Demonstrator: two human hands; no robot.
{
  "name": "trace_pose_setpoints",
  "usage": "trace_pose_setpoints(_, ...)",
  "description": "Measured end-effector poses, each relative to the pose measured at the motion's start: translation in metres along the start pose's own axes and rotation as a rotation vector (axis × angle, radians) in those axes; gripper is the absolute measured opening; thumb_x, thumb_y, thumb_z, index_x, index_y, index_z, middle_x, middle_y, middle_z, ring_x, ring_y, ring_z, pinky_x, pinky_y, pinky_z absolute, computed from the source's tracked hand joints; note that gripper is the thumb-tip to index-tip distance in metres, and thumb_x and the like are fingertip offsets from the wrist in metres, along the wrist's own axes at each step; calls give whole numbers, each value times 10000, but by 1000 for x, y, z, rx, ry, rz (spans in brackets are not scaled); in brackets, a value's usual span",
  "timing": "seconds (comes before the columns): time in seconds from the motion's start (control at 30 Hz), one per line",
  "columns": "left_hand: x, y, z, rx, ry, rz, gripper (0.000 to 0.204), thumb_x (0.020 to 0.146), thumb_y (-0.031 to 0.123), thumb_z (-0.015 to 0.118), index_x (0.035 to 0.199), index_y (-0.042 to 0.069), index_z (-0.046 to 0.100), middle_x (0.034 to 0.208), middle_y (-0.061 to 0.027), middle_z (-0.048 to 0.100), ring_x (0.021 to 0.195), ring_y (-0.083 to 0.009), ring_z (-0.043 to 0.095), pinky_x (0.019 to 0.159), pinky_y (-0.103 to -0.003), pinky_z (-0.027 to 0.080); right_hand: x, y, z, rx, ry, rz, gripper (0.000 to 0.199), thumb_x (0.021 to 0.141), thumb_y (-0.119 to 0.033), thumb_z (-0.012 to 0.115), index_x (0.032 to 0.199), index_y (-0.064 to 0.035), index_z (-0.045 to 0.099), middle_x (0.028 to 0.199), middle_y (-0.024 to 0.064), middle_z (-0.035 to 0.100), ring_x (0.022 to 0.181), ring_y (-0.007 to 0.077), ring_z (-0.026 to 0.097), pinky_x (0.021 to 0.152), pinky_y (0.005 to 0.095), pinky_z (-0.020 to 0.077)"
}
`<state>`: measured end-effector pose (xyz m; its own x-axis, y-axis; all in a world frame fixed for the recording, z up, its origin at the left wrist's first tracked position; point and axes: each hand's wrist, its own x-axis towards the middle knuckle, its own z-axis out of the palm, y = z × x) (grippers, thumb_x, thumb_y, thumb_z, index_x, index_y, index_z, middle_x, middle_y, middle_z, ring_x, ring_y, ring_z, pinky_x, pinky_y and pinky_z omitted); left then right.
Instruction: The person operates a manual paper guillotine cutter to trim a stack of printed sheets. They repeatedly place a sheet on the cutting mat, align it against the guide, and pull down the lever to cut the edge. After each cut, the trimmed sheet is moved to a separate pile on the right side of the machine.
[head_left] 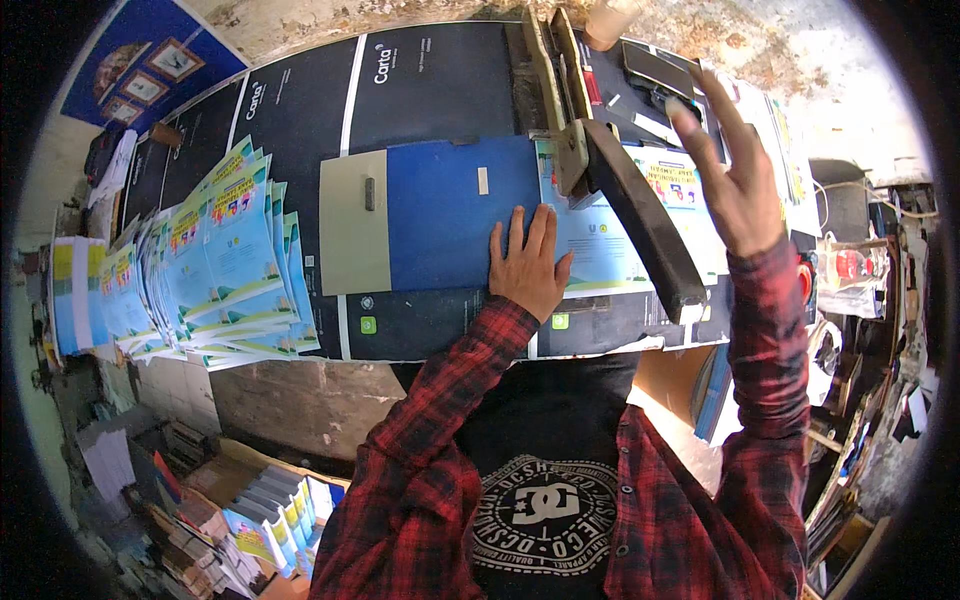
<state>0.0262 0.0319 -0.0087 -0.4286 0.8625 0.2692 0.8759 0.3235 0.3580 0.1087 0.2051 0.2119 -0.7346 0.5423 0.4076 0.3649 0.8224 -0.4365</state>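
A person in a red plaid shirt stands at a dark work table (430,90), seen from above. The left hand (528,262) lies flat, fingers spread, pressing down on a light blue printed booklet (600,245) near the table's front edge. It grips nothing; it only holds the booklet down. Just to the left, touching the booklet, lies a dark blue board (440,225) with a beige strip along its far side.

Over the booklet sits a large stapler (630,215) with a long black arm that angles toward the person. The right hand (735,180) is raised in the air beside it, open, fingers loosely spread, holding nothing and touching nothing.

Further left, well apart, a fanned stack of matching blue and green booklets (220,270) covers the table end, so much of the batch seems handled already. Whether that pile is finished or waiting is hard to tell from this view. More booklets sit in a box (275,510) on the floor below.
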Motion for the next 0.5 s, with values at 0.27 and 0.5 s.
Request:
trace_pose_setpoints(0.27, -1, 1, 0, 35, -31, -15, 626, 951, 430, 482, 1440, 44, 425, 1489, -97, 406, 1372, -340, 352, 1116, -549, 256, -67, -54, 46, -247, -275, -57, 804, 870, -527, 618, 1407, 39, 425, 1396, 312, 463, 1329, 438, 436, 1061, 568, 363)
trace_pose_setpoints(0.5, 1, -3, 0, 54, 0, 33, 609, 966, 414, 444, 1434, 24, 427, 1489, -117, 399, 1360, -353, 365, 1117, -553, 252, -106, -32, 98, -135, -197, 18, 922, 815, -433, 702, 1519, -25, 267, 1538, 286, 273, 1417, 439, 304, 1128, 515, 290)
